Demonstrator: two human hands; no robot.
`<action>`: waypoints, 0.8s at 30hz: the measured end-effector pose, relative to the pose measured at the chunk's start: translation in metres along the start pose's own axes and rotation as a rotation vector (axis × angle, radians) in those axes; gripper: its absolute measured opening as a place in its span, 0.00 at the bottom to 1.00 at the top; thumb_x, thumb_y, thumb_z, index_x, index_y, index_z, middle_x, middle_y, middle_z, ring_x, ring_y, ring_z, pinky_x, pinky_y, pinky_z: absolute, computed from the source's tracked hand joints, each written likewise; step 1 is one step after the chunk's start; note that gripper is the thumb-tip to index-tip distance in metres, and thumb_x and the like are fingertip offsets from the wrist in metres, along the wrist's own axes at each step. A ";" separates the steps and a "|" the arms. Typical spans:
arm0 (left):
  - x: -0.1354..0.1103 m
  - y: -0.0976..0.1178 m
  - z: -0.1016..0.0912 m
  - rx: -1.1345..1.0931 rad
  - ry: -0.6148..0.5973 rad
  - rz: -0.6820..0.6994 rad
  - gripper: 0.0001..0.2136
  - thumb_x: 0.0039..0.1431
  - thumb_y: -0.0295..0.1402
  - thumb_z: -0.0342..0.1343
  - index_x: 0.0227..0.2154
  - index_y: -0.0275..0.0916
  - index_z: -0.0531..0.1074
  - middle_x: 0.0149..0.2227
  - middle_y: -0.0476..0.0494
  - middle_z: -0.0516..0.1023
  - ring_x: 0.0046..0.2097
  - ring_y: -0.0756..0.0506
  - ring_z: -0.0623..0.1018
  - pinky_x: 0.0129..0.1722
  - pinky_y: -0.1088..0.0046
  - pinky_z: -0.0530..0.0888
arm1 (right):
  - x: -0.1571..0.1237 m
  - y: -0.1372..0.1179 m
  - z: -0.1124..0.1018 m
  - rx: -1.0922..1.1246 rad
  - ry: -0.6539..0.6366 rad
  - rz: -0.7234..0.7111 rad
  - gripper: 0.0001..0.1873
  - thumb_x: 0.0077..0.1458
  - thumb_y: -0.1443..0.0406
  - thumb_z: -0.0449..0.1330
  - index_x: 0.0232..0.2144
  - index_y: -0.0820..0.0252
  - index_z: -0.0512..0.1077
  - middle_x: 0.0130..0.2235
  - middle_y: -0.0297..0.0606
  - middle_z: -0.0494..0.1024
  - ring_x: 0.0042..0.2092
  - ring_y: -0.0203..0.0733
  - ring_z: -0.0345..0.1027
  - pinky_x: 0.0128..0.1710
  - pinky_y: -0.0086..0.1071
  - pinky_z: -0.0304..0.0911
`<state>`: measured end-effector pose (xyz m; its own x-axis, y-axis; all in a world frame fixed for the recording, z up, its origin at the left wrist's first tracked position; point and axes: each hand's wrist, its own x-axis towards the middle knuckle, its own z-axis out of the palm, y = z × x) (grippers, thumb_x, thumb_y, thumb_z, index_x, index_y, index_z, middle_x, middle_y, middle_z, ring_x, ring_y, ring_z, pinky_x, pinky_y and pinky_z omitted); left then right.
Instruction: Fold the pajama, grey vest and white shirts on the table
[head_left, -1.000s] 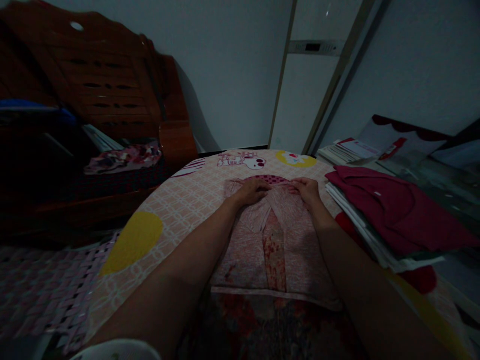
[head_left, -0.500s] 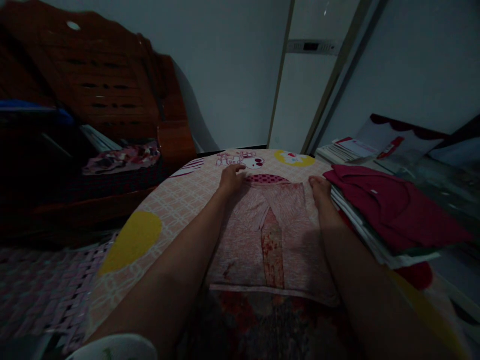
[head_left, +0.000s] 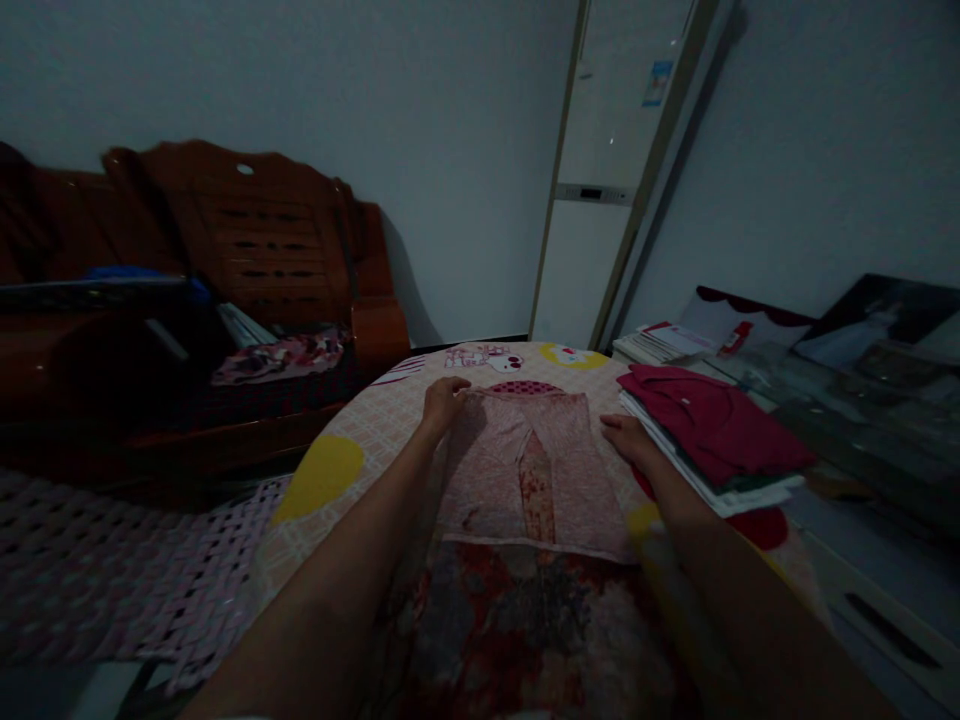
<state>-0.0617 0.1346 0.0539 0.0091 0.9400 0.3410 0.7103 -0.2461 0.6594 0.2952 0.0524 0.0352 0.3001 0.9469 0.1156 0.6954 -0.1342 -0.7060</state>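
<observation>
A pale pink shirt lies spread on the table's patterned cloth, its two sleeves folded inward. Between the sleeves shows a reddish printed strip, and a red and grey printed part hangs toward me. My left hand is at the shirt's far left corner, fingers closed on its edge. To the right of the shirt, my right hand is apart from it, fingers stretched out and holding nothing. Close by that hand is a stack of folded clothes with a dark red garment on top.
The rounded table wears a cream cloth with yellow patches. Left stand a wooden bench and a woven pink seat. Papers and a glass-topped surface are at right. A tall white cabinet-like unit stands behind.
My view has tilted up and shifted. My left fingers have closed at the shirt's corner. My right hand has come a little nearer to me along the shirt's right side.
</observation>
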 end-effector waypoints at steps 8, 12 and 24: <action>-0.055 0.008 -0.009 -0.044 -0.105 0.021 0.14 0.51 0.22 0.54 0.38 0.37 0.80 0.43 0.39 0.83 0.46 0.40 0.80 0.50 0.64 0.74 | -0.051 0.009 -0.001 0.057 -0.075 -0.081 0.16 0.50 0.70 0.58 0.40 0.59 0.80 0.49 0.42 0.81 0.52 0.46 0.74 0.55 0.39 0.66; -0.077 0.014 0.003 -0.091 -0.125 0.013 0.13 0.54 0.25 0.54 0.41 0.35 0.79 0.41 0.39 0.83 0.45 0.42 0.80 0.48 0.67 0.74 | -0.069 0.011 0.002 0.096 -0.096 -0.115 0.17 0.48 0.70 0.57 0.40 0.59 0.80 0.47 0.41 0.82 0.51 0.47 0.75 0.55 0.41 0.66; -0.098 0.009 0.013 0.211 -0.226 0.285 0.14 0.56 0.25 0.54 0.42 0.36 0.79 0.46 0.39 0.81 0.50 0.42 0.77 0.54 0.68 0.70 | -0.075 0.045 0.031 -0.056 0.118 -0.391 0.17 0.51 0.67 0.56 0.41 0.61 0.81 0.50 0.48 0.79 0.54 0.51 0.72 0.58 0.48 0.63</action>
<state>-0.0469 0.0436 0.0176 0.3638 0.8752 0.3188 0.7854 -0.4723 0.4001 0.2838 -0.0155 -0.0267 0.0771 0.8900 0.4494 0.8056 0.2100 -0.5540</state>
